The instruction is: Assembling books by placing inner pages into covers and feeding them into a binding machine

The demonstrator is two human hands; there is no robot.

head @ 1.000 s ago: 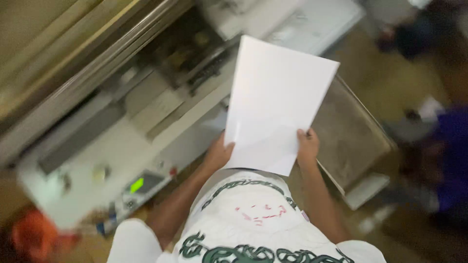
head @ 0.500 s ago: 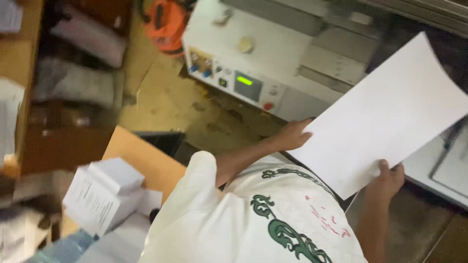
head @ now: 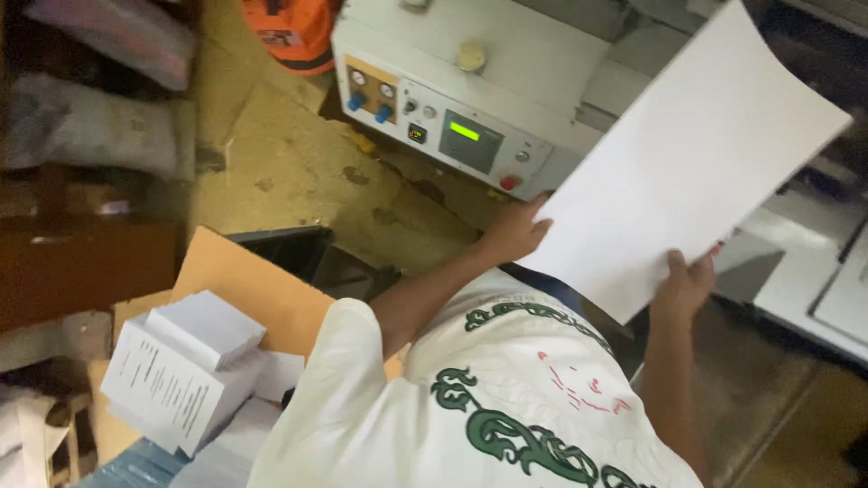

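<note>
Hands, left [head: 517, 230] & right [head: 687, 282], grip white sheets [head: 692, 158].

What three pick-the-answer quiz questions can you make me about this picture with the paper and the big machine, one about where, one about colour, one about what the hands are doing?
1. Where is the small lit screen?
A. on the machine's control panel
B. on the floor
C. on the shirt

2. What colour is the sheet of paper?
A. red
B. white
C. black

3. How is the sheet held?
A. lying flat on the floor
B. crumpled into a ball
C. gripped by both hands at its lower edges

Answers:
1 A, the green screen glows on the control panel.
2 B, the sheet is plain white.
3 C, the left hand and right hand each grip an edge.
</note>
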